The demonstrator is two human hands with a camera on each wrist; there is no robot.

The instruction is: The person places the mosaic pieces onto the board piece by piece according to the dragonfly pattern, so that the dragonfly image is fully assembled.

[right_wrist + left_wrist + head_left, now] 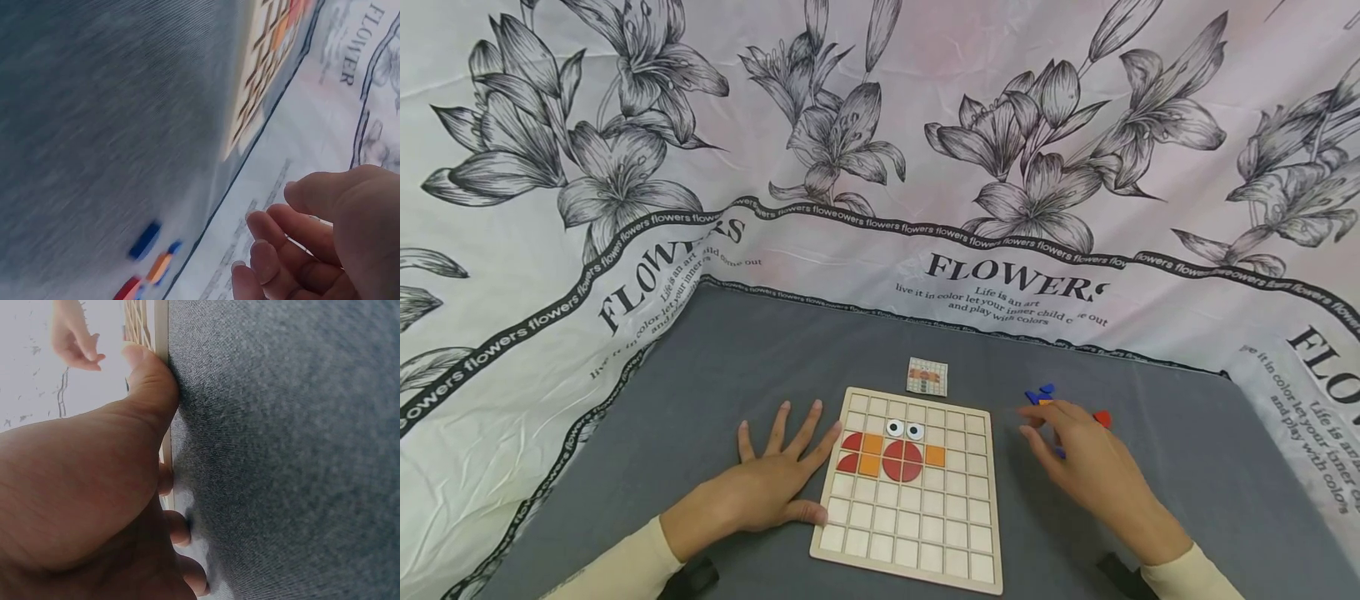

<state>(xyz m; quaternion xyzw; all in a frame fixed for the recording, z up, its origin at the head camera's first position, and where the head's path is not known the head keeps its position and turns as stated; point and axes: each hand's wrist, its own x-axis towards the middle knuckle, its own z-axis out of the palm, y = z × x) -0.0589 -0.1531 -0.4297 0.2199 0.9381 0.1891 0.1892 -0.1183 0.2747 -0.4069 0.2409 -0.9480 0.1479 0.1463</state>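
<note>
A wooden grid board [897, 523] lies on the grey cloth. My left hand [760, 492] is spread flat beside it, thumb and index finger touching its left edge. Set in the cells are red quarter-circle tiles [902, 461] forming a disc, two eye tiles [895, 427], orange square tiles [935, 456] and two more red tiles at the left. To the right of the board my right hand [1090, 458] hovers with loosely bent fingers, and no piece shows between them in the right wrist view. Loose blue tiles [145, 240], an orange tile [159, 267] and a red tile [1102, 418] lie near it, partly hidden.
Beyond the board's far edge lies a small pattern card [927, 377]. A white curtain [850, 250] with printed flowers and lettering surrounds the grey surface [760, 342] at the back and sides.
</note>
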